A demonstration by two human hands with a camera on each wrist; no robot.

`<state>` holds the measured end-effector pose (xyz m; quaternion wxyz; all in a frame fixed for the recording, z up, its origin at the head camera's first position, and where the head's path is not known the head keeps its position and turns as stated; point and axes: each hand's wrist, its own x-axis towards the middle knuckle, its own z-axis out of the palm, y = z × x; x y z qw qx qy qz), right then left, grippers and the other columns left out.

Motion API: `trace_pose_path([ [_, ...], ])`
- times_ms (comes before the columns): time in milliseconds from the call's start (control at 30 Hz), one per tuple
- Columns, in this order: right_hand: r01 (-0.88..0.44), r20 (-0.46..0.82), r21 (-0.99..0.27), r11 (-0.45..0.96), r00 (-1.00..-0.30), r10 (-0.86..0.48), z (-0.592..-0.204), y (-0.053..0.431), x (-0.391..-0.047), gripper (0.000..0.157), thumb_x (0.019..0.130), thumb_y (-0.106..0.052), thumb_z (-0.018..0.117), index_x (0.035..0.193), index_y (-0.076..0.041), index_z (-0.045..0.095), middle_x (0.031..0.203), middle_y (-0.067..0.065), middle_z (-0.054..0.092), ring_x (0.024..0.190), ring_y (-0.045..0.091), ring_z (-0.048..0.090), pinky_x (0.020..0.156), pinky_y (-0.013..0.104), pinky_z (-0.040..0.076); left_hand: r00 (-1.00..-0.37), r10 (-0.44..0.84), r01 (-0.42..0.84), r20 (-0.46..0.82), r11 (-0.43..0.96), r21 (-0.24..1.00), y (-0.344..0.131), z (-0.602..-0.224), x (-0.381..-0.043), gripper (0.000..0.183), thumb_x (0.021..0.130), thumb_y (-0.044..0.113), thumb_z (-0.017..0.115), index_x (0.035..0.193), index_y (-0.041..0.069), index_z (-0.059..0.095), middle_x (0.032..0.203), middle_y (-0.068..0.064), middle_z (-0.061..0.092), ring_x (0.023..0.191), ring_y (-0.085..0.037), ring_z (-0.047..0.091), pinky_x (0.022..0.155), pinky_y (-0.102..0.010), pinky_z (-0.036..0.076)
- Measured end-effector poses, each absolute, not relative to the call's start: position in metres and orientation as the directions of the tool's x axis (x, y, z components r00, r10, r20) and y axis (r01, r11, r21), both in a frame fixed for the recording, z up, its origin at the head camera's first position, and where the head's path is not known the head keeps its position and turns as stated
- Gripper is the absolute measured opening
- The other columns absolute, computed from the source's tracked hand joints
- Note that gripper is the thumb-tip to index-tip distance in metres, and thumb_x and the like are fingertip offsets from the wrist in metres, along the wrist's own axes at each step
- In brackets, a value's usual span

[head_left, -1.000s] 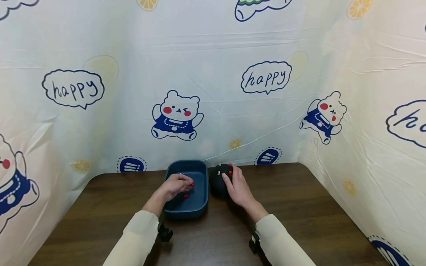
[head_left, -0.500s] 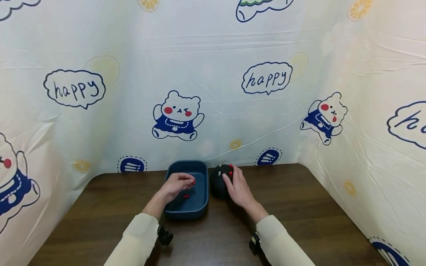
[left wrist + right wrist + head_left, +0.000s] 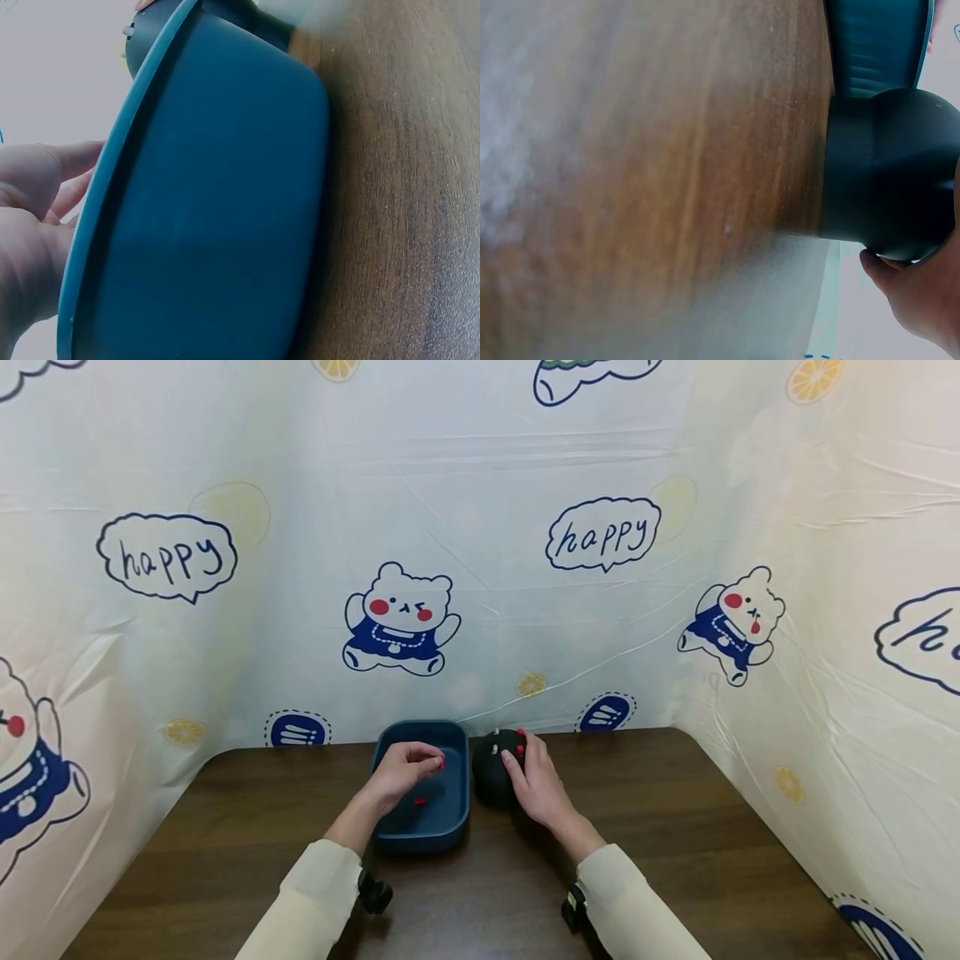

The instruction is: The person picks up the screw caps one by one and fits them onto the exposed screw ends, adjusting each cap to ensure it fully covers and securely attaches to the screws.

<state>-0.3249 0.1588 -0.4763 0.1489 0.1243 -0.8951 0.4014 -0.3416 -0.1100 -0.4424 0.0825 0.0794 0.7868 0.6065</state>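
Observation:
Over the blue tray (image 3: 420, 842), my left hand (image 3: 403, 773) pinches a small red piece (image 3: 441, 764) between thumb and fingertips. Another small red piece (image 3: 420, 802) lies on the tray floor. To the right of the tray stands a black rounded object (image 3: 491, 781), with small red and silvery bits on its upper part. My right hand (image 3: 542, 787) grips its right side, the thumb lying on the near face. From the right wrist, the black body (image 3: 907, 172) shows a cylindrical base on the table. The left wrist view has the tray's outer wall (image 3: 217, 195) covering part of the left fingers.
A brown wooden table (image 3: 480, 910) bears everything. Behind it and at both sides hangs a pale printed curtain (image 3: 495, 460). The tray and the black object stand close together near the table's back edge.
My left hand has risen a little and shifted slightly right, carrying the pinched red piece. The right hand and the black object have stayed in place.

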Motion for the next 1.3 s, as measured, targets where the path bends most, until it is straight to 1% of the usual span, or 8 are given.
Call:
trace_pose_path([
  [167,-0.340,0.362,-0.682,0.648,-0.926,-0.104,-0.477,0.159,-0.325,0.070,0.108,-0.054,0.040,0.157,-0.006,0.029,0.156,0.019,0.036,0.137,0.035,0.044,0.113,0.057,0.038,-0.980,0.194,0.088,0.033,0.282,0.955,-0.105,-0.440,-0.339,0.018,0.102,0.016,0.064,0.115,0.008,0.073,0.114,-0.010,0.071,0.109,-0.037,0.063,0.103,-0.052,0.050],
  [400,-0.340,0.360,-0.680,0.650,-0.927,-0.108,-0.480,0.160,-0.325,0.070,0.108,-0.054,0.040,0.156,-0.006,0.028,0.155,0.019,0.036,0.136,0.035,0.044,0.114,0.057,0.038,-0.976,0.199,0.139,0.084,0.278,0.951,-0.102,-0.438,-0.339,0.016,0.101,0.015,0.066,0.114,0.009,0.073,0.113,-0.010,0.072,0.104,-0.028,0.065,0.101,-0.051,0.051],
  [567,-0.330,0.353,-0.683,0.651,-0.930,-0.101,-0.479,0.160,-0.325,0.069,0.108,-0.054,0.040,0.157,-0.007,0.028,0.156,0.019,0.036,0.137,0.035,0.043,0.113,0.058,0.037,-0.975,0.203,0.146,0.089,0.284,0.948,-0.099,-0.436,-0.339,0.019,0.101,0.015,0.066,0.116,0.007,0.073,0.112,-0.008,0.072,0.109,-0.035,0.064,0.099,-0.048,0.053],
  [700,-0.325,0.348,-0.684,0.653,-0.932,-0.099,-0.479,0.160,-0.324,0.070,0.108,-0.054,0.039,0.157,-0.007,0.028,0.156,0.019,0.035,0.138,0.036,0.043,0.114,0.057,0.037,-0.976,0.189,0.166,0.112,0.301,0.939,-0.096,-0.435,-0.338,0.017,0.100,0.015,0.067,0.115,0.009,0.073,0.111,-0.007,0.072,0.111,-0.038,0.064,0.095,-0.043,0.054],
  [800,-0.327,0.350,-0.681,0.655,-0.931,-0.101,-0.479,0.160,-0.325,0.070,0.108,-0.054,0.039,0.157,-0.006,0.028,0.156,0.019,0.035,0.138,0.036,0.043,0.114,0.058,0.037,-0.975,0.177,0.189,0.137,0.321,0.928,-0.093,-0.434,-0.337,0.014,0.100,0.016,0.068,0.112,0.014,0.075,0.110,-0.005,0.073,0.106,-0.033,0.065,0.091,-0.040,0.055],
  [933,-0.332,0.357,-0.680,0.654,-0.929,-0.100,-0.479,0.159,-0.325,0.069,0.108,-0.053,0.040,0.156,-0.005,0.028,0.156,0.020,0.036,0.137,0.036,0.044,0.113,0.058,0.038,-0.969,0.173,0.227,0.177,0.346,0.910,-0.090,-0.433,-0.335,0.014,0.099,0.017,0.069,0.112,0.016,0.075,0.108,-0.003,0.073,0.099,-0.024,0.065,0.089,-0.038,0.055],
  [1167,-0.343,0.369,-0.666,0.663,-0.923,-0.107,-0.476,0.158,-0.324,0.066,0.109,-0.049,0.040,0.157,-0.005,0.029,0.157,0.019,0.035,0.143,0.036,0.039,0.115,0.054,0.036,-0.952,0.186,0.296,0.244,0.347,0.890,-0.084,-0.429,-0.334,0.018,0.100,0.017,0.069,0.115,0.010,0.074,0.108,-0.002,0.074,0.098,-0.021,0.067,0.092,-0.040,0.056],
  [1300,-0.350,0.381,-0.665,0.660,-0.919,-0.102,-0.475,0.158,-0.324,0.065,0.109,-0.048,0.041,0.156,-0.005,0.030,0.156,0.020,0.036,0.142,0.036,0.040,0.114,0.054,0.037,-0.945,0.195,0.317,0.263,0.348,0.882,-0.080,-0.426,-0.334,0.019,0.099,0.017,0.069,0.116,0.008,0.074,0.108,-0.003,0.074,0.099,-0.021,0.067,0.092,-0.040,0.057],
])
